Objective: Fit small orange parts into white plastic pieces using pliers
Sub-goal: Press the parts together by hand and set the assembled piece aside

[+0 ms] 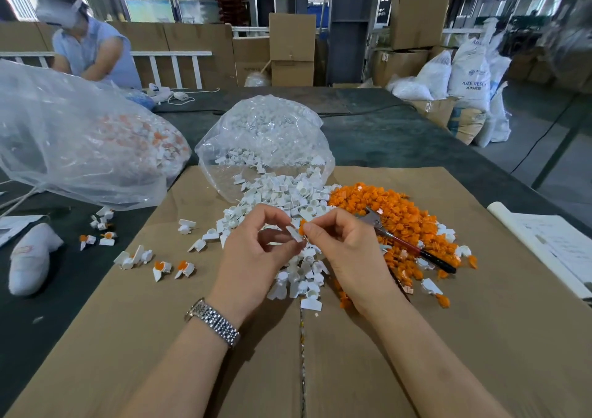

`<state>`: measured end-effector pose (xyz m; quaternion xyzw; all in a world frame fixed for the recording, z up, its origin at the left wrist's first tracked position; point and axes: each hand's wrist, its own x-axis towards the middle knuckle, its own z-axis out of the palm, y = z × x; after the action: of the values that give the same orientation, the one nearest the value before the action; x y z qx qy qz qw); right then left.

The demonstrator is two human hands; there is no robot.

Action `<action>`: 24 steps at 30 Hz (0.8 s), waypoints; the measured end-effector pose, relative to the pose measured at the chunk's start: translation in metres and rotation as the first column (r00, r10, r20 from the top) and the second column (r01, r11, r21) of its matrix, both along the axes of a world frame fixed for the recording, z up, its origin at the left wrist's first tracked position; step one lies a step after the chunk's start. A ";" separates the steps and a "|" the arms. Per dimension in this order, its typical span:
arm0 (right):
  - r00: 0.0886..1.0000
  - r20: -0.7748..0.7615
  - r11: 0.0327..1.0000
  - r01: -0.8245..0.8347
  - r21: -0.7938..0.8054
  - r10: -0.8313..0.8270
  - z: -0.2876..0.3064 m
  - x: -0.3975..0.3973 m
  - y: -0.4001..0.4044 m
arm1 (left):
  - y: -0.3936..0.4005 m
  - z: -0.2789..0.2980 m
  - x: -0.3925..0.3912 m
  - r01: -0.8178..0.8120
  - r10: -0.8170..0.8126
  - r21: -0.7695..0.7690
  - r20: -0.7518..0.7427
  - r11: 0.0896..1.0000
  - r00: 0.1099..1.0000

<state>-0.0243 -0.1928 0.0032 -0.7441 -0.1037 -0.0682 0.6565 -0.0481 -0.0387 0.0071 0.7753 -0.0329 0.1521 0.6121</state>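
Above cardboard (448,337), 2 hands: left (256,251) gripping 1 white piece (294,233), right (346,244) 1 orange part (302,226).

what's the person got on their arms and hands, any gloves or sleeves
No gloves and no sleeves in view: both forearms are bare to the frame's edge. The left hand has a silver metal-link wristwatch on its wrist. The right hand and its wrist wear nothing.

sack (468,75): "ABS RESIN", small print under it too blurred
paper (557,244): print too small
boxes: marks unreadable
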 end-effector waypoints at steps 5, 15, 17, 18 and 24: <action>0.999 -0.025 1.000 -0.022 0.002 0.022 -0.001 -0.002 0.003 | -0.001 -0.001 -0.001 0.019 -0.019 -0.018 -0.002 1.000 1.000; 0.981 0.015 0.981 -0.194 0.030 0.194 0.004 -0.001 -0.014 | 0.009 -0.001 0.004 0.194 -0.237 -0.397 -0.061 0.897 0.970; 0.977 0.024 0.977 -0.213 0.011 0.212 0.004 -0.001 -0.015 | 0.009 -0.001 0.004 0.228 -0.272 -0.450 -0.035 0.863 0.962; 0.976 0.032 0.976 -0.217 -0.006 0.217 0.003 0.000 -0.016 | 0.009 -0.001 0.004 0.240 -0.287 -0.476 -0.029 0.846 0.957; 0.973 0.046 0.975 -0.224 -0.008 0.224 0.003 0.000 -0.017 | 0.009 -0.004 0.006 0.199 -0.309 -0.562 -0.106 0.803 0.945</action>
<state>-0.0245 -0.2102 0.0060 -0.7267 -0.2023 -0.0110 0.6564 -0.0419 -0.0295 0.0031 0.5688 -0.0331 -0.0043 0.8218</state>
